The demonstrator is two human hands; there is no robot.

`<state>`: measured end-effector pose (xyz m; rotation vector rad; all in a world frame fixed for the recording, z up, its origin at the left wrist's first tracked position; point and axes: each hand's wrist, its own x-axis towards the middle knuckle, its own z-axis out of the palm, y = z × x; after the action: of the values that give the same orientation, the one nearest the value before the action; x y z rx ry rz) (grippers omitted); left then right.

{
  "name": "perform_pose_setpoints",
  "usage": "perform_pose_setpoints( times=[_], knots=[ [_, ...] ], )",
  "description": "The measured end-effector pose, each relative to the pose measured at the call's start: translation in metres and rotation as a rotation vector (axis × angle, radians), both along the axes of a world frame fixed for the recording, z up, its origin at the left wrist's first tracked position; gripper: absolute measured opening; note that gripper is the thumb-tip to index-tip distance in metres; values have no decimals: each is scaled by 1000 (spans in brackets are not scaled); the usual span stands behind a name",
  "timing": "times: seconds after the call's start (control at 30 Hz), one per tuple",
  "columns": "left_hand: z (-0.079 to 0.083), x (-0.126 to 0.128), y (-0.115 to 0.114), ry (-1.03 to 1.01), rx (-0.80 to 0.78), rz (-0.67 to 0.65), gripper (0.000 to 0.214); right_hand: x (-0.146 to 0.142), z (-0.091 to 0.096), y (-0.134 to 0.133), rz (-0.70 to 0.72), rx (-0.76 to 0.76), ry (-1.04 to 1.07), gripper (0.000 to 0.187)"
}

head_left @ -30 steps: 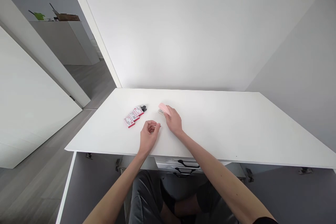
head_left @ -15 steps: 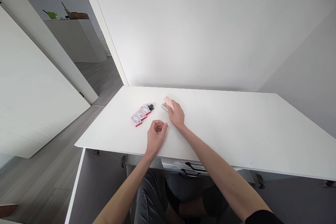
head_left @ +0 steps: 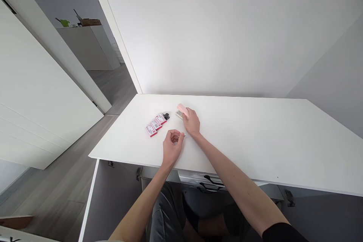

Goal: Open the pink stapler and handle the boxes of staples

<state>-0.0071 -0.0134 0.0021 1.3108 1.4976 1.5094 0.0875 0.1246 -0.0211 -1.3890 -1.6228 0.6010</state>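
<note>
My right hand (head_left: pixel 192 121) is closed round a pink stapler (head_left: pixel 183 110) on the white tabletop, its far end showing past my fingers. Under the pink part, a pale flat piece (head_left: pixel 179 114) with a dark printed pattern sticks out to the left; I cannot make out what it is. Nearer to me, my left hand (head_left: pixel 173 146) pinches a thin, short piece (head_left: pixel 184 135) between thumb and forefinger, too small to name. Left of both hands lie several small red-and-white labelled boxes (head_left: pixel 156 123) in a slanting row. Small black clip-like items (head_left: pixel 166 116) touch the far end of that row.
The white tabletop (head_left: pixel 241 136) runs along a white wall. Below its front edge are drawers with black handles (head_left: pixel 212 180) and open cabinet spaces, with my legs between. A doorway on the left shows a grey cabinet (head_left: pixel 85 47) beyond.
The view has shifted slightly, so everything sits a little further right. Both hands keep their holds, with my left hand slightly nearer to my right.
</note>
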Motion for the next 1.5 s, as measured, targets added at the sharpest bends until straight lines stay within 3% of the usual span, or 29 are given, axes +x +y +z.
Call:
perform_pose_setpoints(
  times=[0.33,0.53,0.67,0.87,0.97,1.07,1.27,1.4,1.5],
  knots=[
    [0,0,0,15,-2,8,29,0,0,-3,9,-18,65,31],
    [-3,-2,3,15,5,6,30,7,2,-10,58,12,200,41],
    [-3,-4,4,7,2,11,32,21,0,-36,-4,13,310,42],
    [0,-2,3,23,0,-23,34,48,0,-98,-7,95,359,29],
    [2,-1,-1,71,-6,-68,35,56,6,-118,132,88,311,25],
    [5,0,-5,104,-19,-123,36,58,12,-125,260,56,316,19],
    [7,4,-7,157,-37,-147,34,58,14,-124,244,-28,397,22],
    [5,-8,-2,332,42,-14,26,79,10,-125,251,-116,438,29],
    [5,-36,1,691,71,204,26,114,9,-131,327,-178,399,32]
  ],
)
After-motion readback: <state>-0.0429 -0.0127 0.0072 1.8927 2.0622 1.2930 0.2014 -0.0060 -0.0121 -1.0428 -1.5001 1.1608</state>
